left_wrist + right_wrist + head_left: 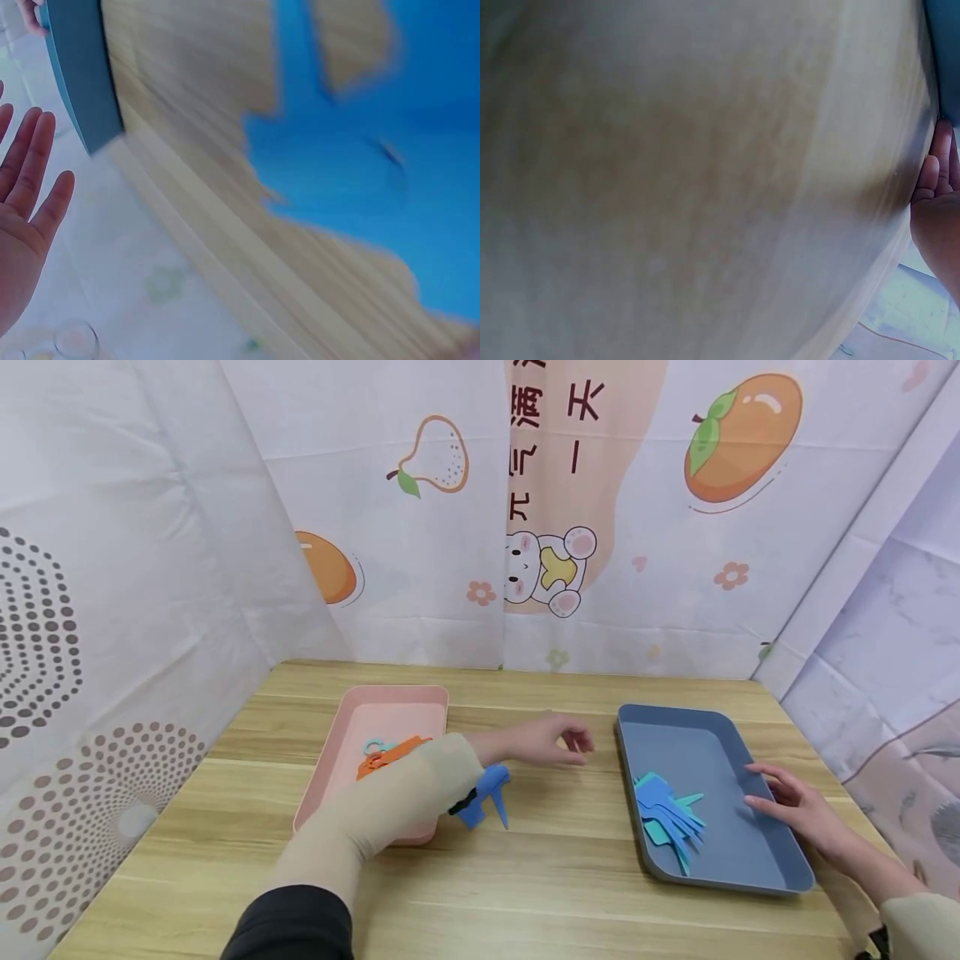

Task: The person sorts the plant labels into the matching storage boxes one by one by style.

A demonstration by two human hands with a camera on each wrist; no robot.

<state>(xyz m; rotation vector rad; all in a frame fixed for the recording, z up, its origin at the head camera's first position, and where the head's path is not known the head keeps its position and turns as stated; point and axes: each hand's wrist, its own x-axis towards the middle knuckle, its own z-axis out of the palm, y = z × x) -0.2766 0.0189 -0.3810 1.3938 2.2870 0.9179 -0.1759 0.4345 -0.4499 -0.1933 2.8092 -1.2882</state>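
Head view: a sorting of small plastic pieces between two trays is seen on a wooden table (525,868). The left hand (542,742) is held over bare wood between the pink tray (352,718) at nine o'clock and the blue tray (750,860) at three o'clock; its fingers are loosely spread and nothing is gripped, as the left-wrist picture also shows. The right hand (795,802) is rested flat on the blue tray's floor near its right rim, fingers relaxed and nothing held. A blue piece (480,797), seemingly clipped or hung at the left wrist, is seen just beside the pink tray's near corner, its long axis running roughly from twelve to six o'clock with its pointed end down toward six. Orange and teal pieces (386,752) lie in the pink tray, and a pile of blue and teal pieces (667,818) lies in the blue tray. The step in hand is judged to be a transfer between trays; the next move would call for a pinch on one piece.
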